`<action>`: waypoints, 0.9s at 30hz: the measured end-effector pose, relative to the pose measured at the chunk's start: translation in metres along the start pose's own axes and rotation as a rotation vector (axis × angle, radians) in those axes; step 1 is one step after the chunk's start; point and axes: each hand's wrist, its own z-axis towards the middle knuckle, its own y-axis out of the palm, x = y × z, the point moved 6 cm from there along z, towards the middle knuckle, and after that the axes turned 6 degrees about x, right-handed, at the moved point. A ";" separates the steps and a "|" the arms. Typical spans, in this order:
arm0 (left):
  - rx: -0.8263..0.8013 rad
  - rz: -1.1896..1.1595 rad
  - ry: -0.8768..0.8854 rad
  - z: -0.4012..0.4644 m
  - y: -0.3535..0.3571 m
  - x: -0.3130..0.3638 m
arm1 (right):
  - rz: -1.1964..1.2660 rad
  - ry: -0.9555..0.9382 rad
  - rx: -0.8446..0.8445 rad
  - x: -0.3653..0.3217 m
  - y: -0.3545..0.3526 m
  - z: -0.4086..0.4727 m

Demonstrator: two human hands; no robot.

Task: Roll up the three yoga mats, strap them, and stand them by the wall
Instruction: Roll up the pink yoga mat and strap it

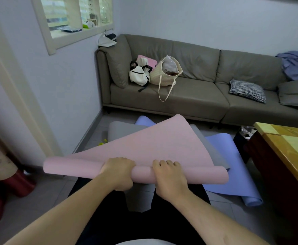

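Observation:
A pink yoga mat (pixel 155 142) is lifted off the floor, its near end wound into a thin roll across my lap. My left hand (pixel 120 172) grips the roll near its middle, fingers curled over the top. Just to the right, my right hand (pixel 169 175) grips the same roll. The rest of the pink mat rises as a loose sheet toward the sofa. Under it a grey mat (pixel 208 145) lies unrolled on the floor. A blue mat (pixel 233 175) lies flat beneath both, with its near right end curled.
A grey sofa (pixel 197 96) with bags and a checked cushion (pixel 247 91) stands along the far wall. A wooden table (pixel 289 152) is at the right, a black bin (pixel 242 137) beside it. The left wall (pixel 63 96) and a red object (pixel 19 183) flank the tiled floor.

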 end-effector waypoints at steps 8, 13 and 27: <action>0.303 0.120 0.043 -0.018 0.009 0.011 | 0.094 -0.024 -0.169 0.006 -0.004 0.019; 0.258 0.114 -0.010 -0.014 -0.002 0.014 | 0.098 -0.032 -0.265 0.005 -0.001 0.024; -0.026 0.053 -0.020 0.002 -0.001 0.008 | 0.046 -0.010 0.028 0.004 0.001 0.003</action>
